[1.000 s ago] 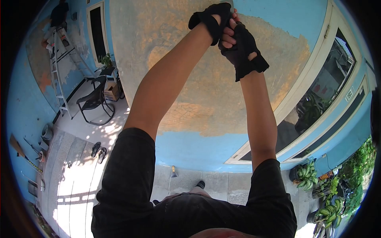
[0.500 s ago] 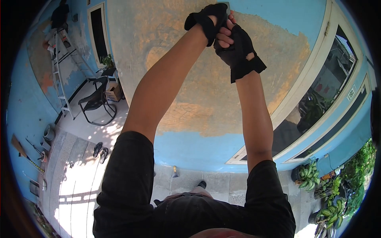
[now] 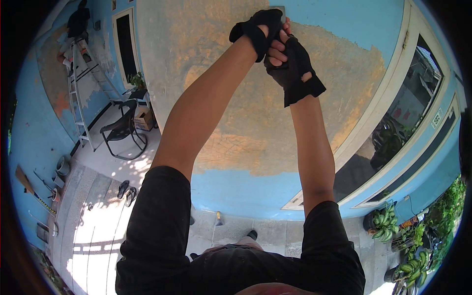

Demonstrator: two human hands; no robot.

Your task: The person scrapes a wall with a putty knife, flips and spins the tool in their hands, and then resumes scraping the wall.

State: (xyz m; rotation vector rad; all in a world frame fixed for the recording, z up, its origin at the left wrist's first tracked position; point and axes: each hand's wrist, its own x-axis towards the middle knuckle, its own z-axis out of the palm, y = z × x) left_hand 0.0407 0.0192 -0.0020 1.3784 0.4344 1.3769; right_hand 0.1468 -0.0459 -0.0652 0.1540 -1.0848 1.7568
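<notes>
Both hands, in black fingerless gloves, are raised together against the wall (image 3: 236, 98), where blue paint gives way to a bare, mottled grey and orange patch. My left hand (image 3: 259, 32) is closed at the top, its back towards me. Just below and to its right, my right hand (image 3: 290, 61) is closed too, with fingers curled and thumb upward. A flat grey blade, seemingly a scraper (image 3: 280, 9), shows above my left hand at the edge of the blue paint. Its handle is hidden within the two hands.
To the right is a framed glass window (image 3: 403, 113), with potted plants (image 3: 386, 223) below. A tool with a yellow handle (image 3: 219, 216) lies by the wall's foot. At left are a black chair (image 3: 120, 128), sandals (image 3: 130, 195) and a person (image 3: 78, 22) on a stepladder (image 3: 76, 105).
The whole view has shifted slightly, so the scene sits a little lower. Both hands stay together at nearly the same place on the wall; my right wrist has moved slightly left.
</notes>
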